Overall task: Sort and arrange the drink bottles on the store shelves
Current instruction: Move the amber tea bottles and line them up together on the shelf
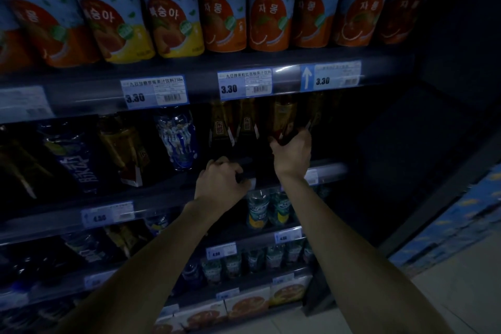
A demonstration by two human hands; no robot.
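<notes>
Dim light, head view. Centre of frame, second shelf (pixel 173 187): a row of drink bottles stands upright.

- Right hand (pixel 292 154): fingers curled round the base of an amber bottle (pixel 283 116), right of centre, its top hidden behind the price tags (pixel 245 85).
- Left hand (pixel 221 183): lower and left of the right hand, at the shelf lip. Fingers are curled round the foot of a dark bottle (pixel 221 127), though the contact is hard to see in shadow.
- Top shelf: cans (pixel 225 13) in a row, orange and yellow labels.

Top shelf (pixel 202 83) carries cans (pixel 225 13); shelf below (pixel 168 196), dark bottles (pixel 176 138)
</notes>
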